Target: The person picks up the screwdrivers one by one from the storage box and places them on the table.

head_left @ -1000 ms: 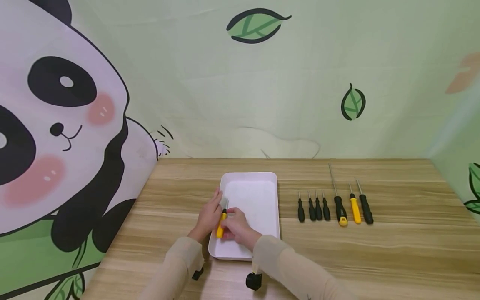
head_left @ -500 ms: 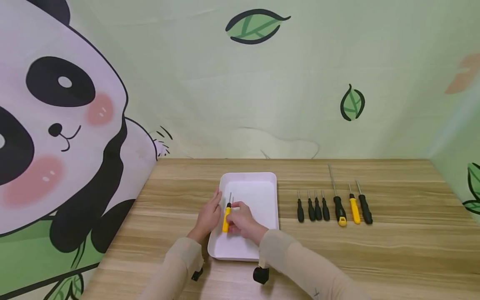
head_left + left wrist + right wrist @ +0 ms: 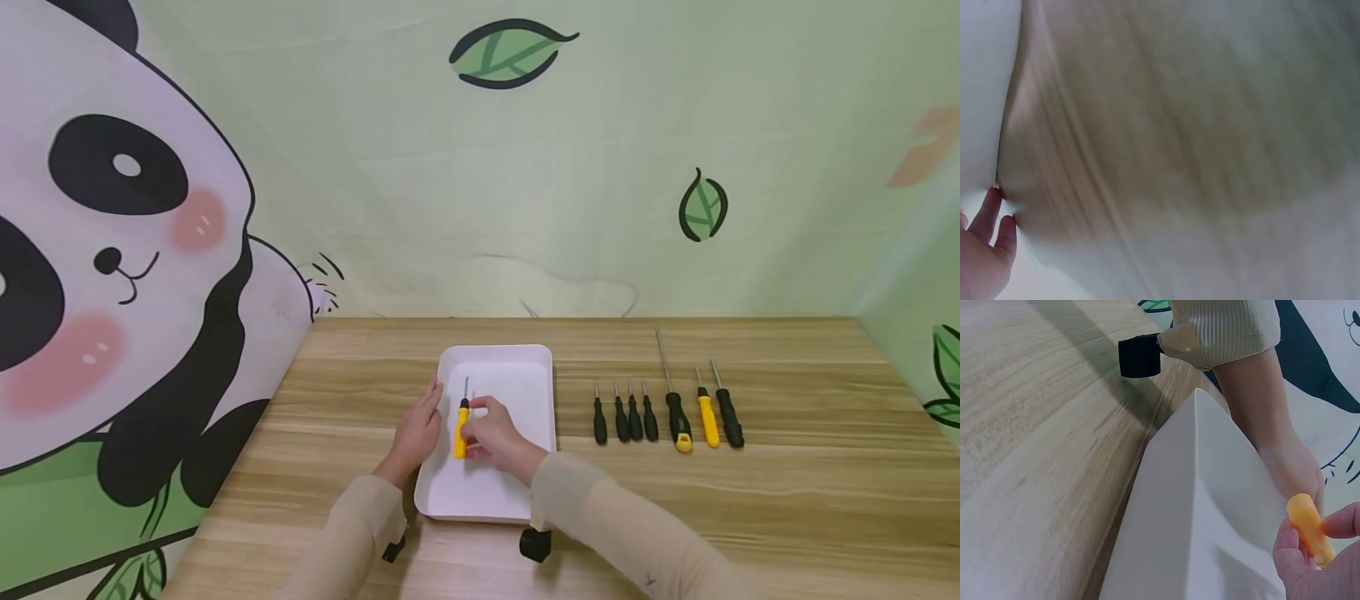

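Observation:
My right hand pinches a screwdriver with a yellow handle and a black collar, held over the white tray. Its metal shaft points away from me, toward the far end of the tray. In the right wrist view, thumb and fingers close round the yellow handle. My left hand rests along the tray's left side with its fingers fairly straight. The left wrist view catches the fingertips of the left hand right at the tray's outer wall.
Right of the tray, several screwdrivers lie in a row on the wooden table: small black ones, a long black one, a yellow one and another black one. Behind the table hangs a panda-print cloth.
The right hand has moved the yellow screwdriver a little right and away from me, from the tray's left side toward its middle, its shaft turning straighter. The left hand stays at the tray's edge.

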